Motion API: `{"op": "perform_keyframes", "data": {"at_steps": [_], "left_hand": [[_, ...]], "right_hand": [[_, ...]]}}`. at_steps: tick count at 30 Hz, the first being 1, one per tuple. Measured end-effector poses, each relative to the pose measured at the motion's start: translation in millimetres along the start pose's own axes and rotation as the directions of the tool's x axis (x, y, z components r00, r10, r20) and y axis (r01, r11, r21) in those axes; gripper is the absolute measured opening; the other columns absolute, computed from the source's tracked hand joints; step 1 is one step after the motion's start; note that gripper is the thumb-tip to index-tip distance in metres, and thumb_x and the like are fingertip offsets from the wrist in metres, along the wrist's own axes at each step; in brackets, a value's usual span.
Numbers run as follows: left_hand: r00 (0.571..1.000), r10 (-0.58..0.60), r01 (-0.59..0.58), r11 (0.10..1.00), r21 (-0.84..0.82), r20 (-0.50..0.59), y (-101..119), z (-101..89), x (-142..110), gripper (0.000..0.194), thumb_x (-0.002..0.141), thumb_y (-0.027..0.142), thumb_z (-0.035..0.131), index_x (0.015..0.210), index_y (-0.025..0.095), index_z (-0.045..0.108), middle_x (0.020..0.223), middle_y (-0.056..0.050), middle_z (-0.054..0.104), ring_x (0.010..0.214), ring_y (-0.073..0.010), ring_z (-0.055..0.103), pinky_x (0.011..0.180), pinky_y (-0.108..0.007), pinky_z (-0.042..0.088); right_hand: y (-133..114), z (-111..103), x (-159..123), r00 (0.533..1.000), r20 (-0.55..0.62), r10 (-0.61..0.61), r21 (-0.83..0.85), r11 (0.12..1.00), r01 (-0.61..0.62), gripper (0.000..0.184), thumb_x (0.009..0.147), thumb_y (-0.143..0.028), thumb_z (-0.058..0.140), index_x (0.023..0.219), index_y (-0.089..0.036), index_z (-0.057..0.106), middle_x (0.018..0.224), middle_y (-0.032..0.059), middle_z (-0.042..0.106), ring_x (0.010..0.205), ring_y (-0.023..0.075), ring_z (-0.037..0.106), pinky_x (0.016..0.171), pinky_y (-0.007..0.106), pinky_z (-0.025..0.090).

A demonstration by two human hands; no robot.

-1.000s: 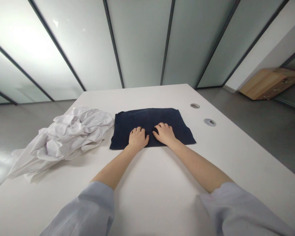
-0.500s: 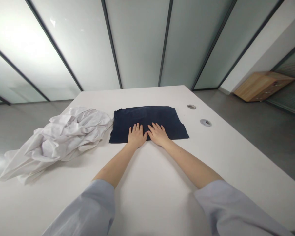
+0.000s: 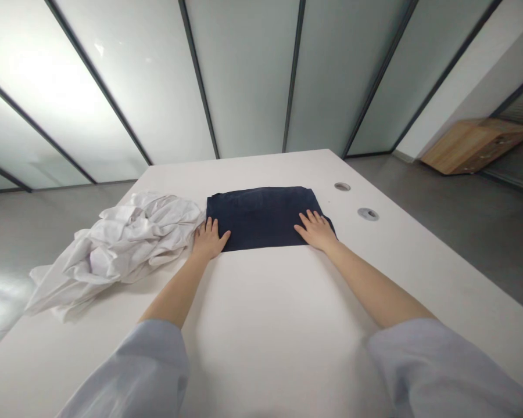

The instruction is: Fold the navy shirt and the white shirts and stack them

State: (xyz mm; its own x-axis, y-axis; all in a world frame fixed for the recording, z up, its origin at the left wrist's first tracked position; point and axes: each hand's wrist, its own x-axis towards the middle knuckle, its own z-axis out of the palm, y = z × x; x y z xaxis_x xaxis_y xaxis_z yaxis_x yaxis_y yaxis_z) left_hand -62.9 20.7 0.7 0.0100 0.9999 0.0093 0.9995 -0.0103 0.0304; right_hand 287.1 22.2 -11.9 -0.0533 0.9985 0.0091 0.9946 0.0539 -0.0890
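Observation:
A folded dark navy cloth (image 3: 264, 215) lies flat in the middle of the white table (image 3: 287, 325). My left hand (image 3: 209, 238) rests flat and open on its near left corner, fingers stretched forward. On the near right corner lies my right hand (image 3: 316, 229), also flat and open with fingers spread. Both forearms reach out from light blue sleeves.
A crumpled white garment (image 3: 122, 244) is heaped on the table's left side, touching the navy cloth's left edge. Two round cable holes (image 3: 368, 213) sit in the table at the right. Frosted glass walls stand behind; a wooden cabinet (image 3: 475, 145) is on the floor far right.
Both hands were side by side at the middle of the cloth's near edge; they have slid apart to its left and right corners. The cloth looks flatter.

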Motion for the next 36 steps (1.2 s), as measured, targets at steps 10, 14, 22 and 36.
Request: {"op": "perform_keyframes", "data": {"at_steps": [10,14,22,36], "left_hand": [[0.964,0.254,-0.245,0.964,0.102,-0.085,-3.3,0.1,-19.2,0.06,0.097,0.044,0.027,0.15,0.016,0.035,0.159,-0.013,0.024,0.148,-0.0319,0.012,0.116,-0.051,0.02],[0.945,0.319,-0.313,0.946,0.088,-0.067,13.6,-0.3,-26.2,0.057,0.097,0.036,0.028,0.149,0.017,0.038,0.157,-0.013,0.029,0.147,-0.0312,0.017,0.117,-0.051,0.016],[0.998,0.063,-0.063,0.996,-0.066,0.0,67.6,3.2,-27.9,0.06,0.095,0.037,0.03,0.15,0.014,0.034,0.157,-0.017,0.028,0.144,-0.0349,0.025,0.115,-0.055,0.021],[0.878,0.478,-0.476,0.877,-0.061,0.025,77.7,-31.9,-80.6,0.062,0.091,0.058,0.04,0.133,0.014,0.056,0.13,-0.018,0.06,0.117,-0.0335,0.056,0.101,-0.047,0.039]], "right_hand": [[42.3,-5.2,14.6,0.996,-0.034,-0.079,-0.004,0.997,0.079,0.063,0.097,-0.054,0.031,0.148,-0.02,0.039,0.157,0.0129,0.03,0.145,0.0317,0.021,0.115,0.054,0.018],[32.9,-14.7,26.4,0.993,-0.117,-0.005,-0.039,0.999,0.0,0.06,0.094,-0.049,0.042,0.145,-0.016,0.044,0.154,0.0165,0.034,0.144,0.0367,0.022,0.114,0.057,0.016],[-78.1,-15.9,2.1,0.998,-0.037,-0.045,0.153,0.987,0.05,0.059,0.097,-0.052,0.032,0.15,-0.025,0.036,0.155,0.0124,0.033,0.141,0.0388,0.027,0.111,0.064,0.015],[-9.4,-0.5,35.8,0.965,0.071,-0.251,0.122,0.963,0.242,0.059,0.099,-0.051,0.015,0.146,-0.029,0.044,0.157,0.0014,0.031,0.147,0.0278,0.019,0.118,0.053,0.01]]}}
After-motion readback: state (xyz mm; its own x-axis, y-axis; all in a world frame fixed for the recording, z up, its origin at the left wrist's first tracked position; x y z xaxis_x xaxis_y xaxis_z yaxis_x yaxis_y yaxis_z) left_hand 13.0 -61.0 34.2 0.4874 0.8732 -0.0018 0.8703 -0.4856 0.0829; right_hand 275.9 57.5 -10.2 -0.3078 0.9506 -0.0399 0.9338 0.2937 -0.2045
